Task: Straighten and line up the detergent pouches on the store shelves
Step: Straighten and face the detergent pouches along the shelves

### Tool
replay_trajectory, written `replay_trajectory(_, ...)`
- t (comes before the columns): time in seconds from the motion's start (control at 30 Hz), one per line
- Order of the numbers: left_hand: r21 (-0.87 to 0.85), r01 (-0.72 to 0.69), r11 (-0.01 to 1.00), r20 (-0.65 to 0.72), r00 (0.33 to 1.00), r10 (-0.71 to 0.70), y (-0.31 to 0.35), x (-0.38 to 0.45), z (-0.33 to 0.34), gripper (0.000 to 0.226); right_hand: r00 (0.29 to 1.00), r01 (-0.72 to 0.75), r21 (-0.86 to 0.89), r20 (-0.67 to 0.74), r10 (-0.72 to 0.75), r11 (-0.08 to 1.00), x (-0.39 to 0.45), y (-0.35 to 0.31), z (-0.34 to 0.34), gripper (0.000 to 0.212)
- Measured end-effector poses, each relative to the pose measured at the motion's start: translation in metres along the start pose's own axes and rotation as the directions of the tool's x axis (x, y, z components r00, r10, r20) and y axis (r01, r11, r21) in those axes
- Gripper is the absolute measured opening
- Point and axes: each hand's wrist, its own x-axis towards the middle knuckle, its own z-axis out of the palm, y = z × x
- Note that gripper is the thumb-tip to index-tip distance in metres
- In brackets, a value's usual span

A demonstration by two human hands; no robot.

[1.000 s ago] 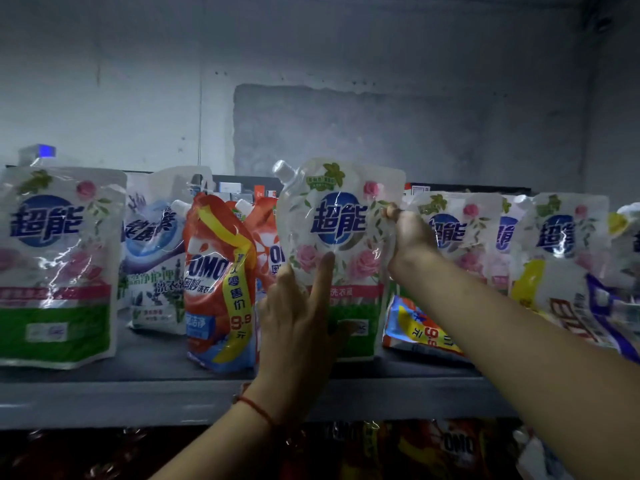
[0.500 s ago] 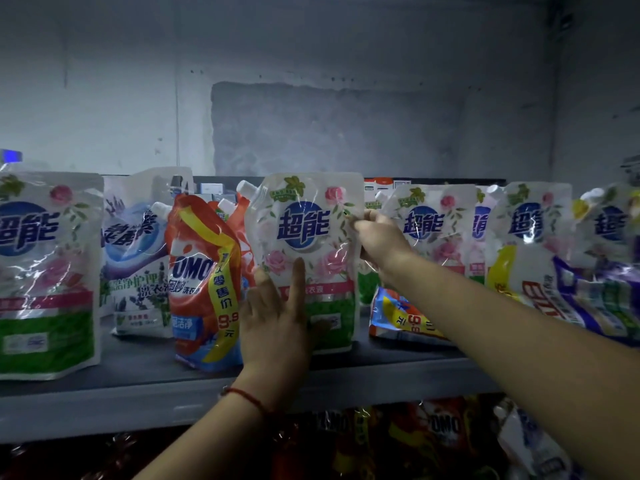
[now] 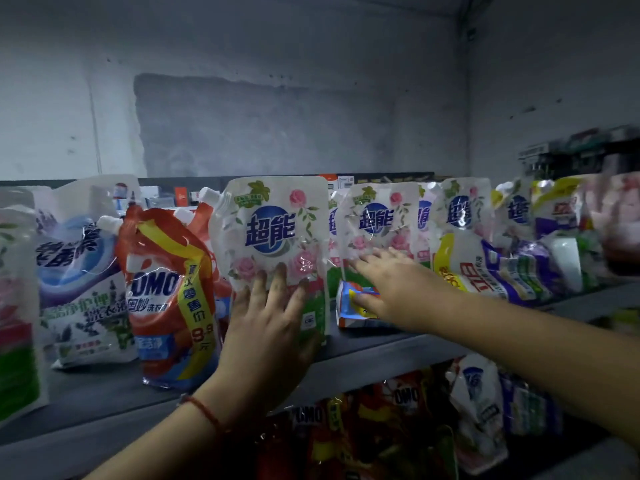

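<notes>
A white rose-print pouch (image 3: 273,230) with a blue logo stands upright near the front of the grey shelf (image 3: 374,355). My left hand (image 3: 266,327) presses flat against its lower front, fingers spread and straight. My right hand (image 3: 391,285) reaches past it with straight fingers to a second rose-print pouch (image 3: 379,220) standing behind; the fingertips touch its lower front. A small blue-and-orange pouch (image 3: 356,303) lies flat under that hand. A red OMO pouch (image 3: 166,292) leans to the left of the first pouch.
A white-and-purple pouch (image 3: 83,268) and another rose pouch (image 3: 14,306) stand further left. Several tilted pouches (image 3: 502,258) crowd the shelf's right end. More pouches (image 3: 398,420) fill the shelf below. A concrete wall rises behind.
My right hand has let go of the front pouch's right edge and moved right and down to the pouch behind. The front pouch stands a little more upright. My view has shifted right.
</notes>
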Motion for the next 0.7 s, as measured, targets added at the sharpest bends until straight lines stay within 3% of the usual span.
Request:
replay_trajectory(0.17, -0.030, -0.203, 0.979, 0.037, 0.978, 0.204, 0.013, 0.006, 0.002, 0.077, 0.988, -0.044, -0.129, 0.141, 0.062, 0.991, -0.043, 0.017, 0.016, 0.069)
replay_trajectory(0.33, -0.033, -0.282, 0.959, 0.052, 0.957, 0.284, 0.039, 0.021, 0.003, 0.084, 0.967, -0.081, -0.156, 0.228, 0.116, 0.984, -0.068, 0.045, 0.024, 0.070)
replay_trajectory(0.57, -0.077, -0.326, 0.942, 0.144, 0.931, 0.335, 0.078, 0.055, 0.014, 0.088, 0.945, -0.241, -0.052, 0.215, 0.247, 0.969, -0.085, 0.089, 0.035, 0.061)
replay_trajectory(0.7, -0.062, -0.331, 0.942, 0.181, 0.924, 0.337, 0.100, 0.084, 0.028, 0.084, 0.910, -0.359, 0.093, 0.258, 0.326, 0.929, -0.078, 0.124, 0.044, 0.052)
